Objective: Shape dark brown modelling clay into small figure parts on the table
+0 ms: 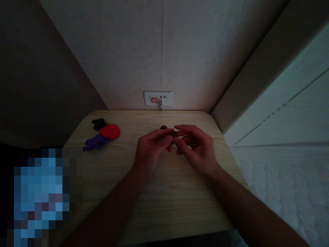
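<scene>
Near the middle of the table, my left hand (149,147) and my right hand (196,145) meet fingertip to fingertip. Between them is a small dark brown lump (174,134) that looks like modelling clay. My left thumb and index finger pinch its left side, and my right thumb and index finger close on its right side. The fingers cover part of it, so its full shape is hidden. Just behind my left fingertips rests a dark brown ball (163,127), partly covered by the hand.
On the wooden table (164,199), far left, lie a flat red clay disc (110,131), a black lump (99,123) and a purple lump (95,142). A wall socket (158,98) with a plug stands behind. A blurred-out bluish patch (38,195) fills the lower left.
</scene>
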Demonstrator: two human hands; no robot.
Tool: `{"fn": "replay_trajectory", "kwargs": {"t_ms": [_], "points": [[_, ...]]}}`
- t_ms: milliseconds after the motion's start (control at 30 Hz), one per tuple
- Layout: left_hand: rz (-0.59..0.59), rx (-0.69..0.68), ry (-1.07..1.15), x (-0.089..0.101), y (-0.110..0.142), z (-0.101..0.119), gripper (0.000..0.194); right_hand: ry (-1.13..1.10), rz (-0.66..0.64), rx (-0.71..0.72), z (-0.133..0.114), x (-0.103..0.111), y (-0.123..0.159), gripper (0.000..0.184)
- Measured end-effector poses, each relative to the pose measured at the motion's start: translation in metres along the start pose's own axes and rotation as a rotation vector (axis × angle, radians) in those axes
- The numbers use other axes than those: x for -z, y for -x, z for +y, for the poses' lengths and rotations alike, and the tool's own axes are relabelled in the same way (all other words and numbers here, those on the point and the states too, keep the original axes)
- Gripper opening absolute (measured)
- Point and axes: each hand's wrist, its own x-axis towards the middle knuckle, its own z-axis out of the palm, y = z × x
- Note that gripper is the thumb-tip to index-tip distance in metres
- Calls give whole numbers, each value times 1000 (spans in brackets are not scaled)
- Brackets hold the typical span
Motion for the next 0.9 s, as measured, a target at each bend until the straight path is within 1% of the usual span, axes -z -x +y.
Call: {"fn": "replay_trajectory", "kwargs": {"t_ms": [100, 233, 367, 533, 600, 667, 800, 900], "points": [[13, -69, -50, 2, -1, 0, 18, 23, -25, 44, 0, 1, -1, 27], [49, -109, -129, -1, 0, 4, 18, -7, 11, 36, 1, -1, -3, 26], [63, -89, -157, -5, 0, 8, 27, -83, 8, 11, 5, -2, -4, 25], [111, -75, -155, -3, 0, 7, 21, -84, -7, -46, 5, 0, -3, 32], [121, -84, -159, -2, 0, 5, 20, -67, -9, -58, 4, 0, -4, 29], [125, -92, -163, -2, 1, 4, 21, -57, 16, -66, 4, 1, -6, 23], [111, -82, -120, -3, 1, 5, 33, -72, 61, -50, 4, 3, -10, 18], [107, -92, -136, -4, 1, 7, 29, -86, 38, -47, 3, 4, -11, 18]]}}
